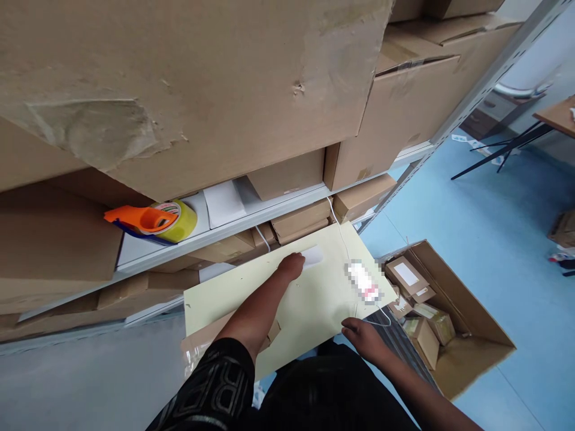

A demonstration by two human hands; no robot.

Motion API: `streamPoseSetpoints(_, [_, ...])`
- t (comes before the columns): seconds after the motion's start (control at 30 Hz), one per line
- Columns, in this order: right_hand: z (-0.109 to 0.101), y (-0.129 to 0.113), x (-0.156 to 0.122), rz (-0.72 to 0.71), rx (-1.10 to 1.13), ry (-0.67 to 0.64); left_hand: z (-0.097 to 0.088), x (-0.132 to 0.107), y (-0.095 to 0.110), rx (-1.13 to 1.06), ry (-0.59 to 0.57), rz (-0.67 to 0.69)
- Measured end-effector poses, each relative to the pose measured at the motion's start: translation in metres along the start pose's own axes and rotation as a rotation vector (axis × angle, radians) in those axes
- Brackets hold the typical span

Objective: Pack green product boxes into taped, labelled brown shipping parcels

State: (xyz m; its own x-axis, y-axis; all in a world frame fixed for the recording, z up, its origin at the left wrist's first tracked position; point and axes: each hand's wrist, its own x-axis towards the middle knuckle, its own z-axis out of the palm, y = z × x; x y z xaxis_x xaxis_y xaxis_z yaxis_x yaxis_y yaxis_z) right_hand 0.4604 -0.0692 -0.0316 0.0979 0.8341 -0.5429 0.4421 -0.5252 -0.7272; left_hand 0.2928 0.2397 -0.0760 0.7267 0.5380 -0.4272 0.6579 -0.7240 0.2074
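Observation:
My left hand (291,267) reaches over a pale yellow board (335,299) used as a tabletop. Its fingers are closed on the near end of a white paper slip (313,256) lying on the board. By the board's front right edge is my right hand (362,336), fingers curled together; what they hold, if anything, is hidden. A white cable (387,318) loops close to those fingers. Farther up the board lies a blurred-out white object (363,281) with a cable beside it. Beneath my left forearm, a brown cardboard package (209,335) with clear plastic on it is partly covered.
Shelves packed with cardboard boxes (233,78) rise directly ahead. An orange tape dispenser (144,220) with yellow tape sits on the shelf at left. On the right, a large open carton (476,353) holds several small boxes (422,342). A wooden table (557,117) stands far right.

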Motion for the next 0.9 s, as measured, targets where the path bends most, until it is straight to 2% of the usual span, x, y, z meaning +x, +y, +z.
streamPoseSetpoints(0.2, [-0.003, -0.011, 0.008, -0.003, -0.005, 0.006, -0.028, -0.006, 0.005, 0.018, 0.104, 0.079])
streamPoseSetpoints(0.33, [-0.005, -0.031, 0.041, -0.064, -0.045, 0.119, -0.052, -0.003, 0.013, 0.015, 0.251, 0.106])
streamPoseSetpoints(0.4, [-0.009, -0.049, 0.069, -0.137, -0.097, 0.225, -0.057, 0.001, 0.016, -0.020, 0.381, 0.039])
streamPoseSetpoints(0.5, [-0.018, -0.084, 0.117, -0.254, -0.259, 0.386, -0.053, 0.008, 0.019, -0.142, 0.498, -0.208])
streamPoseSetpoints(0.57, [-0.024, -0.109, 0.148, -0.269, -0.386, 0.433, -0.044, 0.012, 0.019, -0.225, 0.481, -0.351])
streamPoseSetpoints(0.63, [-0.029, -0.129, 0.172, -0.195, -0.449, 0.420, -0.033, 0.014, 0.021, -0.273, 0.417, -0.396])
streamPoseSetpoints(0.77, [-0.036, -0.147, 0.195, -0.044, -0.447, 0.332, -0.012, 0.016, 0.029, -0.250, 0.268, -0.252])
streamPoseSetpoints(0.83, [-0.039, -0.145, 0.194, -0.005, -0.405, 0.354, -0.003, 0.018, 0.034, -0.219, 0.205, -0.170])
streamPoseSetpoints(0.9, [-0.042, -0.139, 0.192, 0.043, -0.335, 0.399, 0.004, 0.022, 0.039, -0.199, 0.157, -0.146])
